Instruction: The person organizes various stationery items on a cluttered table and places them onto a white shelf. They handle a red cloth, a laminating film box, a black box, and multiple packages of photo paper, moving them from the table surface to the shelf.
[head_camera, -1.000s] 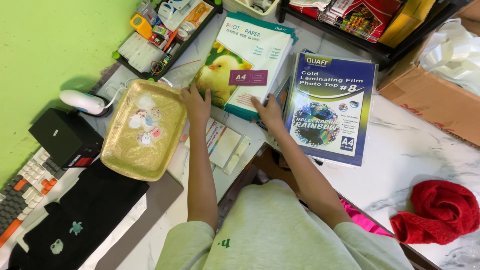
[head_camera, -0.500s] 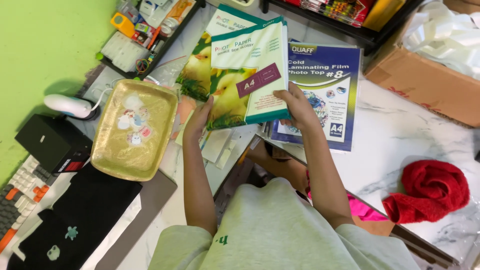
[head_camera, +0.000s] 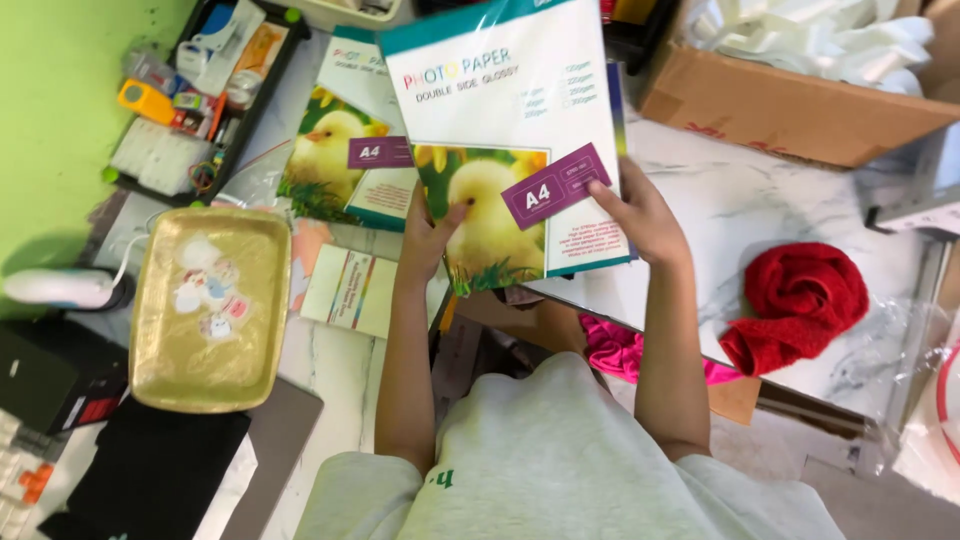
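Note:
A pack of photo paper (head_camera: 500, 120), white with a yellow chick picture and a purple label, is held up off the table in both hands. My left hand (head_camera: 428, 240) grips its lower left edge. My right hand (head_camera: 640, 215) grips its lower right edge beside the purple label. A second pack of the same kind (head_camera: 345, 155) lies flat on the table behind and to the left of the raised one. Both forearms reach up from a grey sweatshirt at the bottom of the view.
A gold rectangular tray (head_camera: 212, 310) with small stickers lies at the left, a white mouse (head_camera: 58, 288) beside it. A black organiser (head_camera: 195, 100) holds small items at top left. A cardboard box (head_camera: 790, 100) stands top right, a red cloth (head_camera: 795, 300) on the marble table (head_camera: 730, 215).
Both hands lifted the top photo paper pack off the stack and raised it toward the camera. The blue laminating film pack is now hidden behind it.

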